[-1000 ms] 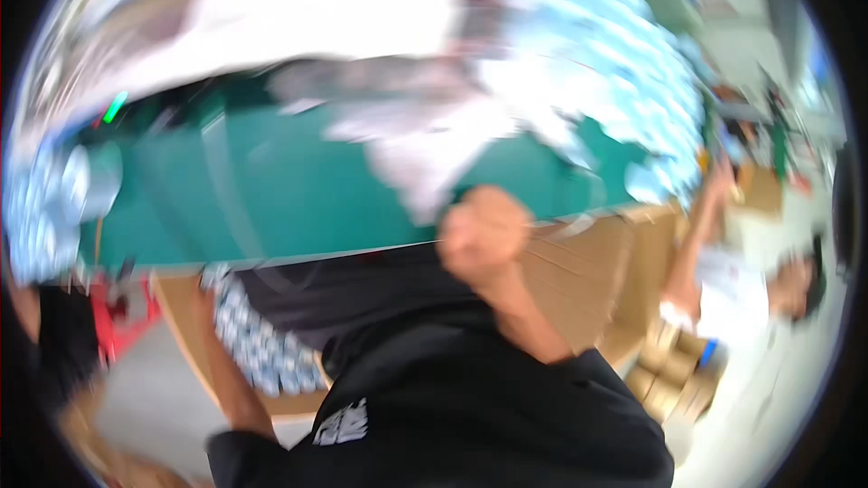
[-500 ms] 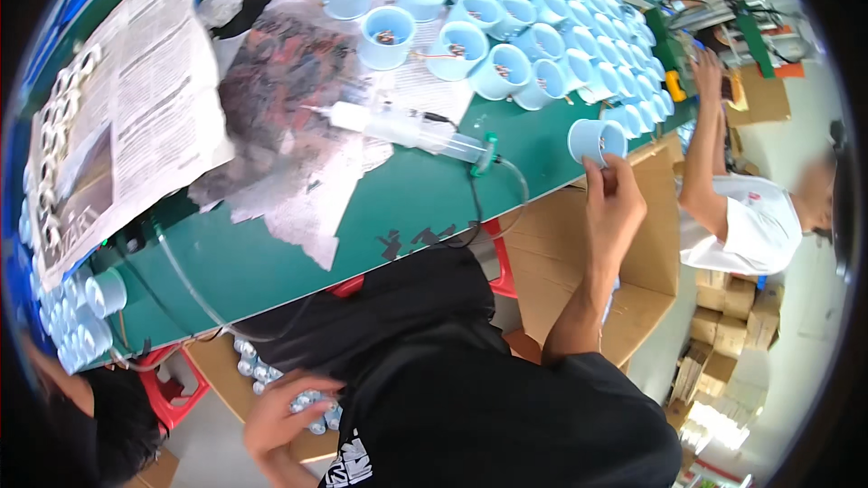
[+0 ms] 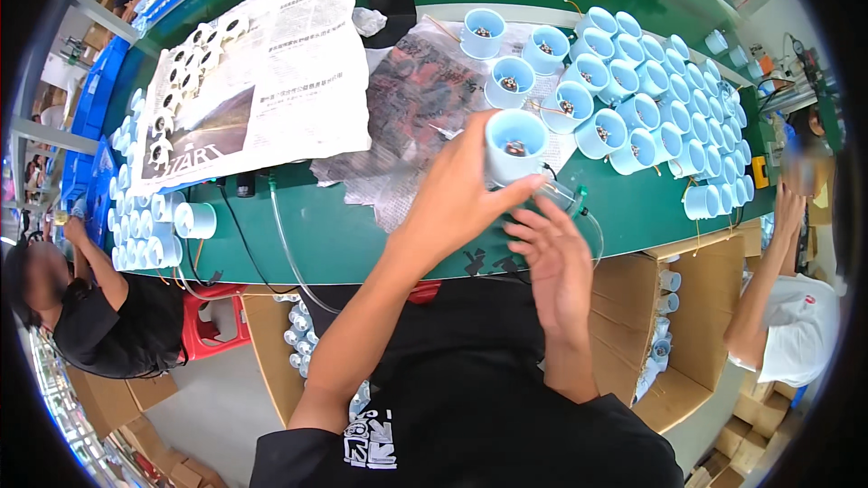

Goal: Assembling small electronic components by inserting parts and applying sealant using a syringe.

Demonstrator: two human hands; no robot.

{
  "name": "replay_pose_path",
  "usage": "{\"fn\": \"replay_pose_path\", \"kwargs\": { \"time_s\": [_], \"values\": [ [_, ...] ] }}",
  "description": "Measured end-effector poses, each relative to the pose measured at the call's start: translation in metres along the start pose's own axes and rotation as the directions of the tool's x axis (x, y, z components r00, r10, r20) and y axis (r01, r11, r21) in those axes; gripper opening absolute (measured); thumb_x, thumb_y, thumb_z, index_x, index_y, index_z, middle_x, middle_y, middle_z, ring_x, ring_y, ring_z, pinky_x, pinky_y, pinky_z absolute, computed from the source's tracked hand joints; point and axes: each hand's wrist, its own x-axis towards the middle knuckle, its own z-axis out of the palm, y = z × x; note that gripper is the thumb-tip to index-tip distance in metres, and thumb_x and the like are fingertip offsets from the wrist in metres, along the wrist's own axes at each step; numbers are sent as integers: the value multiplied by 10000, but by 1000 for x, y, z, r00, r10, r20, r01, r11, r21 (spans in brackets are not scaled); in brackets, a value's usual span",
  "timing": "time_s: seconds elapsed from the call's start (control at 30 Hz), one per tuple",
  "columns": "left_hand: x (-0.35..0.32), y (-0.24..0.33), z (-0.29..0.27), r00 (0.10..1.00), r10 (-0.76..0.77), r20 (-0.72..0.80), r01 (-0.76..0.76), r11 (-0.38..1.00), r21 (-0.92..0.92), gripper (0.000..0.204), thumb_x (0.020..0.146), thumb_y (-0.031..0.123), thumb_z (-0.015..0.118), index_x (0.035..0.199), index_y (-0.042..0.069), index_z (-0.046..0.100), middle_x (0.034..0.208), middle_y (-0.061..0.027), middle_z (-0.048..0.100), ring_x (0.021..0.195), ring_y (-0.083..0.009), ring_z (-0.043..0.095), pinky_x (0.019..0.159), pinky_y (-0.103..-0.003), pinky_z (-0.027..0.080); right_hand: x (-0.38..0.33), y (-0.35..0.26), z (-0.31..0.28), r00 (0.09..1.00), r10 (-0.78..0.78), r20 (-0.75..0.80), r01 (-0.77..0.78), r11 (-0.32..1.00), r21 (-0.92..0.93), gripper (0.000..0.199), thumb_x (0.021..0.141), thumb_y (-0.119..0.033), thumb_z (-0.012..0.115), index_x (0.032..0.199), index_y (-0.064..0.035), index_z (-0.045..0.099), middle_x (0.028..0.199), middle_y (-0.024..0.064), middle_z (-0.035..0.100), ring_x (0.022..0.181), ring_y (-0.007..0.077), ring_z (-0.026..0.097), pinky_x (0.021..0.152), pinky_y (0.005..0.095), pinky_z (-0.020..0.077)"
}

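gripping a cup (image 3: 517, 146), left hand (image 3: 449, 192) has replaced right hand (image 3: 561, 269) — whose fingers stand apart.

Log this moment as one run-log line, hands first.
left hand: holding blue cup | contents: metal parts | right hand: beside cup, grip unclear | green table: similar cups, newspaper

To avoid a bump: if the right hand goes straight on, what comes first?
Probably the left hand, at its thumb, holding the light blue cup; depth is unclear, so passing beneath is possible.
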Motion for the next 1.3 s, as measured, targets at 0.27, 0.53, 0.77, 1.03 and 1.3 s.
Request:
{"fn": "replay_pose_path", "kwargs": {
  "time_s": [0.27,0.53,0.77,1.03,1.3],
  "values": [
    [-19,-25,18,965,263,7,-262,959,104,706,686,320,800,1233,12,475,1232,-174,545,1180,-342,492,1016,-424,363,8,12,11,998,-45,43,29,949,314,439,943,-126,499,1353,-23,380,1331,100,490,1245,205,480,1056,369,391],
    [-58,-13,20,901,432,-40,-428,870,-246,709,613,164,800,1245,86,489,1273,-96,539,1243,-323,459,1076,-447,275,31,6,9,927,-312,209,371,843,-390,516,767,-144,751,1213,-5,533,1021,82,637,926,155,611,841,285,483],
    [-81,-30,-7,982,160,-100,-141,974,180,606,679,37,722,1238,49,487,1241,-141,530,1177,-342,466,1032,-431,348,50,-11,-15,904,-422,66,425,903,-56,692,771,-425,612,1216,91,492,1043,161,576,957,269,599,776,416,538],
    [-84,-43,-2,974,147,-175,-82,941,330,663,668,7,748,1263,41,459,1229,-150,526,1162,-349,471,994,-434,390,18,-44,-11,892,-361,271,448,781,-435,667,710,-468,647,993,134,602,826,156,562,738,186,462,652,295,333],
    [-85,-43,-1,974,142,-178,-78,942,326,680,653,12,757,1262,38,456,1189,-144,529,1143,-350,476,973,-435,402,19,-44,-4,890,-320,324,450,729,-516,642,708,-467,655,962,121,604,805,147,553,711,174,446,641,287,327]
  ]
}}
